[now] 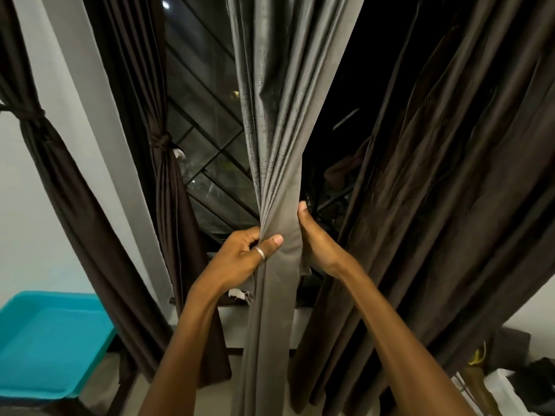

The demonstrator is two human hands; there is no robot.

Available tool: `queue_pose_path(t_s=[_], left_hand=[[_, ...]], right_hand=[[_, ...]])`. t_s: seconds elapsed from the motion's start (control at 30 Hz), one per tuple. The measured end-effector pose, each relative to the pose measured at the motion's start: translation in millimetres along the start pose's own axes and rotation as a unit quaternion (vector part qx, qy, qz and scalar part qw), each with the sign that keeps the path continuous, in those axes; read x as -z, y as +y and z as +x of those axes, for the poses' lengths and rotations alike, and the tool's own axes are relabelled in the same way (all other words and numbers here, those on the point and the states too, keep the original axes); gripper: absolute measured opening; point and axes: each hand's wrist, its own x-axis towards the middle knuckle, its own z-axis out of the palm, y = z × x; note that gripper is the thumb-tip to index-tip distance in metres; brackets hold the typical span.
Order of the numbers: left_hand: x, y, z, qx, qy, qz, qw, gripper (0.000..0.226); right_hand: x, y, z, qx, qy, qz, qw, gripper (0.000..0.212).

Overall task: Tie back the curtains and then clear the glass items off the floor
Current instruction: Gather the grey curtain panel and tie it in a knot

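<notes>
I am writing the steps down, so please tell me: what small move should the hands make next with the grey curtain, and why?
Probably wrap a tie around the gathered grey curtain. The left hand and right hand already squeeze it into a narrow bundle, but no tie shows on it, while the dark curtain on the left is already knotted.

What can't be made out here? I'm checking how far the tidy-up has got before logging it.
Head view only:
- Glass items: none visible; floor mostly hidden by curtains and arms.
- Right hand fingers: behind the grey curtain.
- Left hand fingertips: tucked into its folds.
- Any tie-back for it: none visible.
- Turquoise tray: cut off at the left edge.
</notes>
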Motion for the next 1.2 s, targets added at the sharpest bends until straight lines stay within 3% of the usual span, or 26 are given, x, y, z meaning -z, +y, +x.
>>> queue_pose_path(t_s=[0.2, 0.37, 0.53, 0.7, 0.97, 1.07, 1.2], left_hand=[[-3.5, -2.8, 10.3, 0.002, 0.04, 0.058, 0.998, 0.032], [-9.9, -0.4, 11.3, -0.009, 0.008, 0.086, 0.996, 0.026], [-12.4, 3.4, 9.6, -0.017, -0.022, 0.075, 0.997, 0.027], [-12.7, 4.3, 9.1, -0.013, -0.018, 0.062, 0.998, 0.027], [-15.0, 8.8, 8.7, 0.004, -0.026, 0.076, 0.997, 0.026], [-16.1, 12.9, 9.7, 0.024, 0.026, 0.149, 0.988, 0.012], [-20.6, 10.2, 15.2, 0.011, 0.141, 0.302, 0.943, 0.033]], right_hand=[[14.2, -18.9, -4.3, 0.012, 0.042, -0.158, 0.986, 0.066], [30.9, -27.2, -13.0, -0.031, 0.004, -0.054, 0.998, 0.052], [54.4, -27.5, -14.8, -0.067, -0.07, -0.017, 0.995, 0.014], [71.1, -38.3, -21.3, -0.017, -0.115, -0.129, 0.985, 0.03], [58.4, -43.8, -14.3, 0.058, -0.087, -0.306, 0.946, 0.028], [55.2, -46.0, -20.3, 0.043, -0.035, -0.318, 0.946, 0.02], [46.1, -48.8, -27.0, 0.063, 0.031, -0.383, 0.921, 0.019]])
